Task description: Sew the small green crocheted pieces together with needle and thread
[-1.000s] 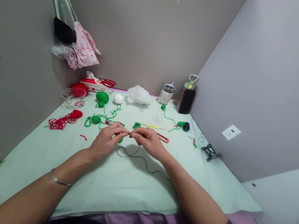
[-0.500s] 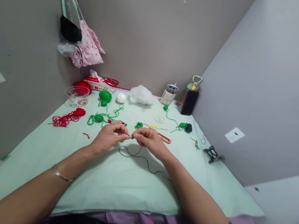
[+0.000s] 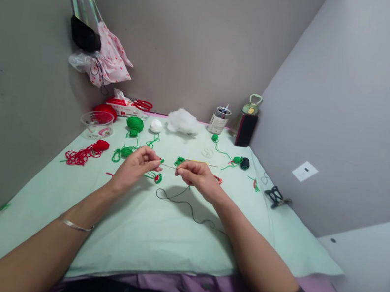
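Observation:
My left hand [image 3: 138, 165] is closed in a pinch on a small red-and-green crocheted piece, whose green tip shows at the fingertips. My right hand [image 3: 197, 176] pinches a dark thread [image 3: 190, 208], which hangs below it and curls across the cloth. A thin straight line spans the gap between both hands; whether it is thread or a needle I cannot tell. Just beneath the left fingers is another small green-and-red crocheted piece [image 3: 158, 178]. Beyond the right hand a green yarn bit [image 3: 179, 161] and a crochet hook [image 3: 199, 162] are partly hidden.
Red yarn [image 3: 85, 153], a clear tub [image 3: 97, 124] and green yarn balls [image 3: 135, 124] are on the left. White stuffing [image 3: 183, 121], a pen can [image 3: 219, 120] and a phone [image 3: 246, 130] stand at the back. A black thread spool [image 3: 245, 163] and black clip [image 3: 275, 197] are on the right.
My hands have drawn apart from nearly touching, leaving a taut thin line between them. The crocheted piece below the left fingers now shows more. The view has shifted slightly.

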The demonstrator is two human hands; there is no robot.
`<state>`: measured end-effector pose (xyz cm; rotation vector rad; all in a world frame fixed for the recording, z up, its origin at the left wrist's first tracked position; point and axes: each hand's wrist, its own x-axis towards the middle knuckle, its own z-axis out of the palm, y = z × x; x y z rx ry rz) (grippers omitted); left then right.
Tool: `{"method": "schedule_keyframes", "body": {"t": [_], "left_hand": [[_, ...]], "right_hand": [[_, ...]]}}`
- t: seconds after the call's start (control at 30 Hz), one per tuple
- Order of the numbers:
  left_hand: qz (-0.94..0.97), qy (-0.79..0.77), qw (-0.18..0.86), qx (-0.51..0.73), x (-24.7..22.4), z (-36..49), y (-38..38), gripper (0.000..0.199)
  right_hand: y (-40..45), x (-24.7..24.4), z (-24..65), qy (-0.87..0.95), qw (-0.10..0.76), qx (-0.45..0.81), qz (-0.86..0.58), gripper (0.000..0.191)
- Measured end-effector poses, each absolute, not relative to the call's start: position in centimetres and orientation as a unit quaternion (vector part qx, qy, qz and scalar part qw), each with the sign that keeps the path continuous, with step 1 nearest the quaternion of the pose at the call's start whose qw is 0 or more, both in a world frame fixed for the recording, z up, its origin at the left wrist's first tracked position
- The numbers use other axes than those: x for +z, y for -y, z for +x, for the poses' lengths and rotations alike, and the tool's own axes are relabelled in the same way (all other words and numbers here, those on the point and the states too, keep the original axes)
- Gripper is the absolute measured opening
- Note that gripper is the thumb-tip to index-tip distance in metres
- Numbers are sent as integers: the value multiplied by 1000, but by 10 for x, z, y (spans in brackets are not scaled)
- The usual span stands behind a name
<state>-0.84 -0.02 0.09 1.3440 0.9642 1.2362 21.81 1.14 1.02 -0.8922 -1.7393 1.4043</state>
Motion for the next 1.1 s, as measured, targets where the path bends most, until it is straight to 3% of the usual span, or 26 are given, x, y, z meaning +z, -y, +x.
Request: {"method": "schedule_keyframes", "body": {"t": [0.43,0.6,0.77,1.1], "left_hand": [[611,-372,597,364,-1,-5,7,36],[566,-331,639,402,2,-2,11,30],[534,-317,653,433,6,0,10,39],[489,-389,623,471,1,3,8,34]], "right_hand": [[-18,10,222,636,412,539,-368,32],[-17,8,220,644,403,527,-381,33],[-12,10,216,674,374,506,-387,32],[3,7,203,775,294,424,-365,26]]}}
